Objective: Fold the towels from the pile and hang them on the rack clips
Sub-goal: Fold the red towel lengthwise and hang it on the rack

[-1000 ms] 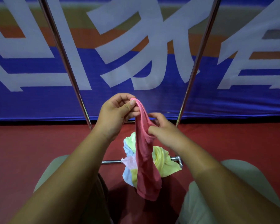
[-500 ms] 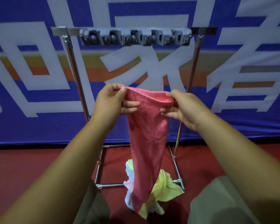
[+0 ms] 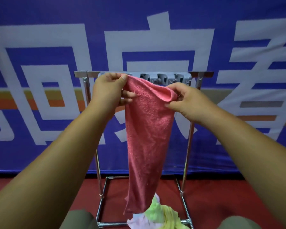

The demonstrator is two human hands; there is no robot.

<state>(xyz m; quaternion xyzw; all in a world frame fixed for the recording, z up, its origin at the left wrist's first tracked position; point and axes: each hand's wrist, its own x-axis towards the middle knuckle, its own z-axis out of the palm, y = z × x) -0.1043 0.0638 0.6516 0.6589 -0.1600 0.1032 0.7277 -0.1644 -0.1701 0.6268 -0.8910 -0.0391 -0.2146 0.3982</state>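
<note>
Red floor point(image 3: 40, 195) underfoot, and a pink towel point(image 3: 149, 129) held up to the rack point(image 3: 98, 171).
Nearest, the pile point(image 3: 157, 214) of pale towels lies on the floor at the rack's foot. The pink towel's lower end hangs just over it or against it, I cannot tell which. Higher up, both hands grasp the towel's doubled top edge: the left hand point(image 3: 109, 90) pinches one corner and the right hand point(image 3: 188, 100) the other. Just behind them runs the row of grey clips point(image 3: 168, 79) on the top bar, then the blue banner point(image 3: 40, 113). Folding looks done, so hanging is the step in hand. Next, I'd judge, the top edge must be raised to a clip and pushed in.
</note>
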